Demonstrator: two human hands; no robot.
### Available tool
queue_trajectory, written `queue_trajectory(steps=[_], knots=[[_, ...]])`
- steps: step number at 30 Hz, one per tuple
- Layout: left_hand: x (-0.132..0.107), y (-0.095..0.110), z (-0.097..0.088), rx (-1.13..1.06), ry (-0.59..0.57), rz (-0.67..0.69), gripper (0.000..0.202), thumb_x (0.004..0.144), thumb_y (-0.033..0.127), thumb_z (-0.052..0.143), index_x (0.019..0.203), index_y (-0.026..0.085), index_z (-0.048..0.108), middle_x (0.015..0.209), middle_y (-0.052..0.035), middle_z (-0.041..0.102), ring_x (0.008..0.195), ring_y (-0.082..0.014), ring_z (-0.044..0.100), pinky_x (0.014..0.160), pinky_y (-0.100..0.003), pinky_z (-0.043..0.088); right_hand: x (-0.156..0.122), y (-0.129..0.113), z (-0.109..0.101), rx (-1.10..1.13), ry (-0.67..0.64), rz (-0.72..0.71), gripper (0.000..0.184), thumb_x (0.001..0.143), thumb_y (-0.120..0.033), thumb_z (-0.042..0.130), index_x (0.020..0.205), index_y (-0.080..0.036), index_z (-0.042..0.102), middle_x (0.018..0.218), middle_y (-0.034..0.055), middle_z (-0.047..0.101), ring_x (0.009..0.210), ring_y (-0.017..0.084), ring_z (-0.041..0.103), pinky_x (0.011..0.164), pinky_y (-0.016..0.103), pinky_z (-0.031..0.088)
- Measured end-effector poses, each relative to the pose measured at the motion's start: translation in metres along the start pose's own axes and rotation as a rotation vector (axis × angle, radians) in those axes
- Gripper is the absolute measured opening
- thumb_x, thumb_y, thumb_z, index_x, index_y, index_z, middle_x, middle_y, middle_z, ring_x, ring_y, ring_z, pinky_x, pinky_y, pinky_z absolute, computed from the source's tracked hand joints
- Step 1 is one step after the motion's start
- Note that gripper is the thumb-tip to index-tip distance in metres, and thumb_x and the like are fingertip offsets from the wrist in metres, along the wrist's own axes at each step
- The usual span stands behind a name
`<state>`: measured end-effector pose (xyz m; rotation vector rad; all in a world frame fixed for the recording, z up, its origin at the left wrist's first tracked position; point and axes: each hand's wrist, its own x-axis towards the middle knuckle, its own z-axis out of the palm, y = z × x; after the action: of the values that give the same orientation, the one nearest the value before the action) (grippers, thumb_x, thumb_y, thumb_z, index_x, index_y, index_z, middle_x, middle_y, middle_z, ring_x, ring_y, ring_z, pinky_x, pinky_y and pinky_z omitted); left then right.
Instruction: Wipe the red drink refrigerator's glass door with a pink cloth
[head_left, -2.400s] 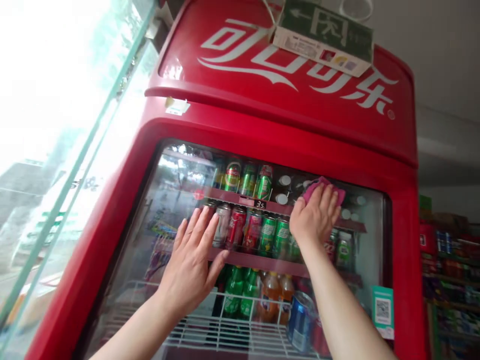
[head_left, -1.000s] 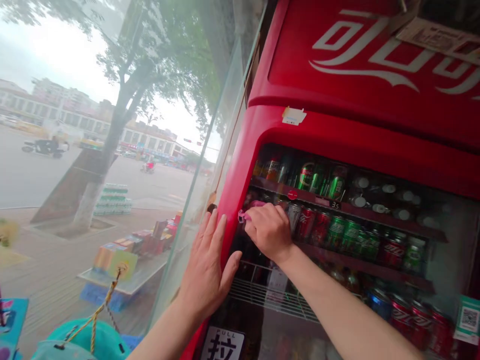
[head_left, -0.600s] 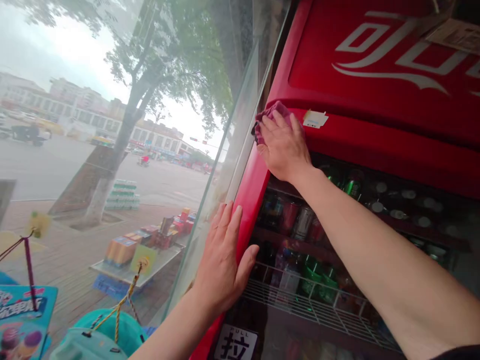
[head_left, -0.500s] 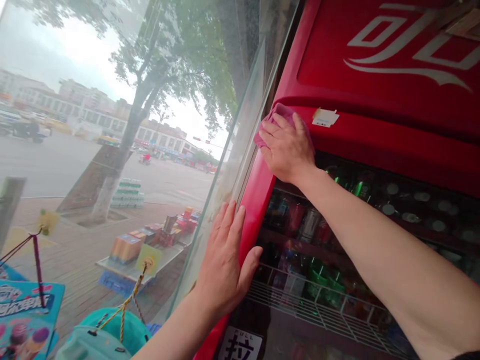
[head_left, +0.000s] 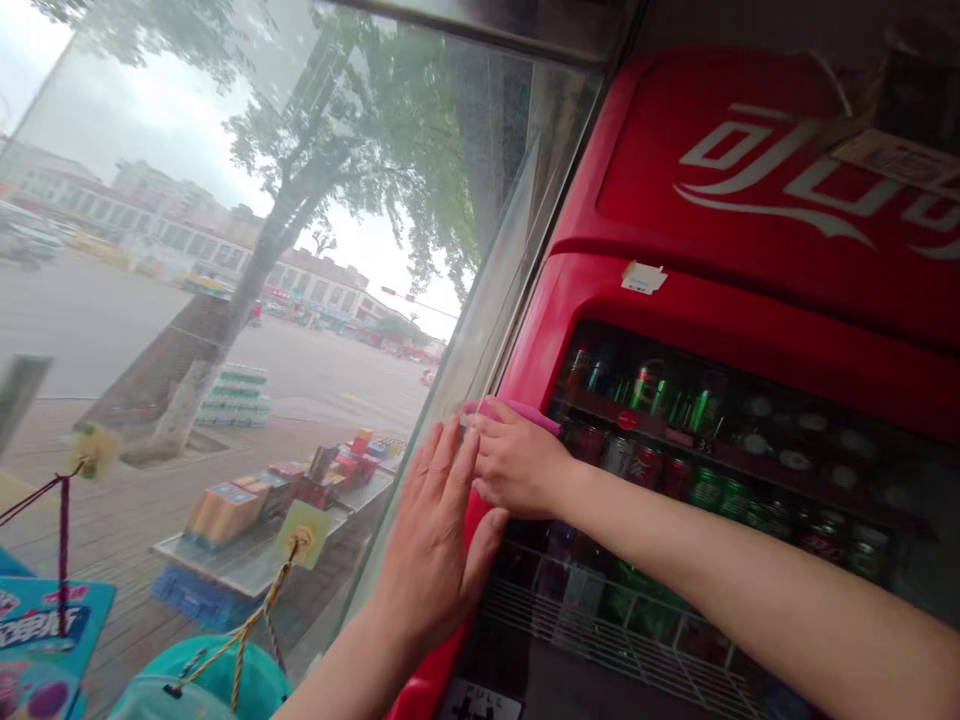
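Observation:
A pink cloth lies under my right hand, pressed against the left frame of a red drinks fridge. The fingers are curled over the cloth, which is partly hidden. Just left and below, my left hand rests with stretched fingers along the glass edge and the fridge's side; its fingertips are close to the right hand. Nothing is held in it. Behind the fridge's glass door stand several cans on shelves. A small white sticker is on the red frame above the door.
A glass pane stands left of the fridge, with the street and a tree beyond. A teal basket hangs from a cord at a yellow hook pad. A blue printed box hangs at the lower left. Outside, a table bears boxed goods.
My right hand has moved the cloth down the left frame of the fridge, close to my left hand. My left hand stays nearly in place. The view has tilted up a little.

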<state>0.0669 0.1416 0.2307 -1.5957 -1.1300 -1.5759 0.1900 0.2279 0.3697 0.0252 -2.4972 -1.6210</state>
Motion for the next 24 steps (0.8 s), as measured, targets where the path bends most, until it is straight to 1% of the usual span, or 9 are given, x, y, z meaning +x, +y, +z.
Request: queue_trajectory(steps=[3,7,9,10,12,13,17,21,24], knots=[[0.003,0.003,-0.005,-0.002,0.029,0.006,0.077,0.11,0.036,0.052,0.178,0.024,0.018,0.185,-0.0127,0.021,0.173,-0.03,0.017,0.139,-0.055,0.024,0.008,0.058,-0.026,-0.122,0.019,0.121,0.029,0.107,-0.031,0.06,0.116,-0.012,0.08,0.12,0.0149,0.081,0.138,0.036,0.062,0.133,0.064,0.032],[0.006,0.006,-0.008,-0.013,0.038,0.008,0.077,0.11,0.036,0.052,0.178,0.025,0.018,0.186,-0.0127,0.021,0.173,-0.0308,0.018,0.139,-0.055,0.025,0.021,0.139,-0.061,-0.239,0.048,0.347,0.034,0.107,-0.029,0.061,0.127,-0.007,0.077,0.142,0.0193,0.074,0.149,0.036,0.056,0.132,0.067,0.025],[0.005,0.005,-0.007,-0.022,0.039,-0.003,0.077,0.11,0.037,0.052,0.178,0.025,0.017,0.185,-0.0124,0.022,0.173,-0.0311,0.018,0.138,-0.056,0.026,0.024,0.157,-0.066,-0.23,0.126,0.456,0.049,0.114,-0.033,0.042,0.128,0.002,0.074,0.148,0.0221,0.07,0.154,0.035,0.049,0.132,0.068,0.017],[0.003,0.005,-0.006,-0.028,0.039,-0.01,0.077,0.11,0.038,0.052,0.178,0.026,0.017,0.185,-0.0124,0.022,0.173,-0.0314,0.018,0.138,-0.057,0.026,0.025,0.157,-0.063,-0.212,0.172,0.494,0.06,0.116,-0.034,0.029,0.125,0.006,0.073,0.149,0.0234,0.068,0.156,0.034,0.046,0.131,0.067,0.013],[-0.003,0.003,-0.005,-0.038,0.038,-0.034,0.077,0.111,0.039,0.051,0.178,0.027,0.016,0.185,-0.0126,0.023,0.173,-0.0319,0.018,0.138,-0.059,0.027,0.023,0.139,-0.052,-0.164,0.233,0.518,0.074,0.115,-0.033,0.013,0.119,0.01,0.072,0.148,0.0235,0.067,0.158,0.031,0.043,0.132,0.063,0.007],[-0.007,0.002,-0.004,-0.043,0.037,-0.047,0.077,0.111,0.04,0.051,0.178,0.027,0.015,0.185,-0.0128,0.023,0.173,-0.0321,0.018,0.137,-0.06,0.027,0.02,0.123,-0.044,-0.138,0.24,0.507,0.071,0.116,-0.033,0.016,0.118,0.008,0.074,0.147,0.0222,0.069,0.158,0.031,0.044,0.133,0.062,0.005],[-0.03,0.0,0.0,-0.073,0.018,-0.08,0.077,0.111,0.041,0.05,0.178,0.028,0.015,0.184,-0.0137,0.024,0.172,-0.0323,0.021,0.137,-0.06,0.027,0.008,0.042,-0.009,-0.057,0.188,0.407,0.034,0.108,-0.024,0.052,0.117,-0.008,0.081,0.132,0.0158,0.079,0.152,0.035,0.053,0.139,0.062,0.01],[-0.054,0.001,0.0,-0.094,-0.022,-0.1,0.076,0.111,0.041,0.05,0.178,0.028,0.017,0.184,-0.0148,0.026,0.172,-0.0325,0.023,0.137,-0.06,0.027,-0.004,-0.022,0.019,-0.018,0.222,0.34,0.025,0.103,-0.021,0.058,0.115,-0.017,0.08,0.126,0.0118,0.08,0.147,0.034,0.058,0.142,0.059,0.018],[-0.069,0.002,-0.002,-0.091,-0.055,-0.12,0.075,0.111,0.041,0.05,0.178,0.027,0.018,0.183,-0.0153,0.029,0.171,-0.0318,0.025,0.137,-0.059,0.028,-0.013,-0.059,0.04,0.006,0.259,0.272,0.023,0.103,-0.022,0.059,0.114,-0.018,0.079,0.126,0.0117,0.08,0.144,0.033,0.06,0.14,0.059,0.025]])
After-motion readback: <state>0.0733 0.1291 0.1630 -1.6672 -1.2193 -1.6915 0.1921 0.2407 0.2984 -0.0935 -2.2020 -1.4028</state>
